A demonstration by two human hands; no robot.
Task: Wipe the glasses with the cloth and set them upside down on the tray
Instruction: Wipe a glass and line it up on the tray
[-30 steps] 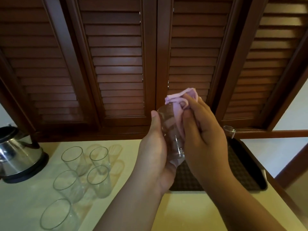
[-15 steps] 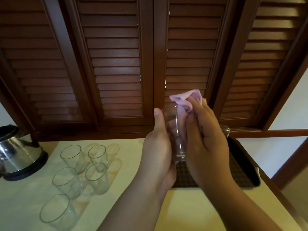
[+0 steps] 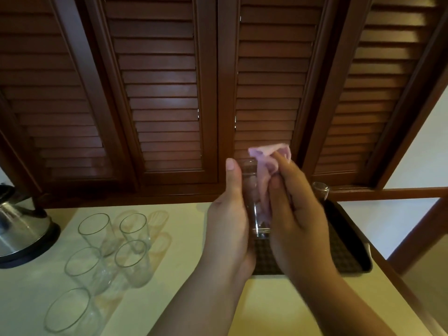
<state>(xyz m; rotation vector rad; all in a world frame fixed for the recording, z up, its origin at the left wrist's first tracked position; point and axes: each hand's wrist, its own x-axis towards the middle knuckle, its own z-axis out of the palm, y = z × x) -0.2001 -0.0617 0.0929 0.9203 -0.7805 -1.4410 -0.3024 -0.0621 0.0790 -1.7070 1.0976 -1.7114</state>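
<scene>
Pink cloth (image 3: 265, 180) bunched in the right hand (image 3: 294, 219), pressed against the side of a clear glass (image 3: 253, 197) that the left hand (image 3: 229, 226) grips from the other side, thumb laid up along its wall. Both hands are closed together on this one glass, cloth sandwiched between the right fingers (image 3: 278, 166) and the glass. The glass stands nearly upright in the air, long axis vertical, thick base down, a fold of cloth poking out above the rim.

Now the relation that matters: the tray (image 3: 349, 241) sits directly below and behind the hands, toward the right end of the countertop (image 3: 189, 306), running back along its right edge. To land rim-down, this glass has to flip end over end, and I judge the right hand the nearer one to the tray, though it is busy with the cloth. The left hand has the firmer hold.

At the tray's far corner one glass (image 3: 320, 190) peeks out beside the right hand; it looks upside down, but most of it is hidden. How much free tray remains I cannot tell, since hands and wrists cover its middle.

Out left, five glasses (image 3: 106, 258) wait rim-up near the countertop's left side, the nearest cut close to the frame's bottom. A steel kettle (image 3: 21, 229) is clipped by the left edge.
</scene>
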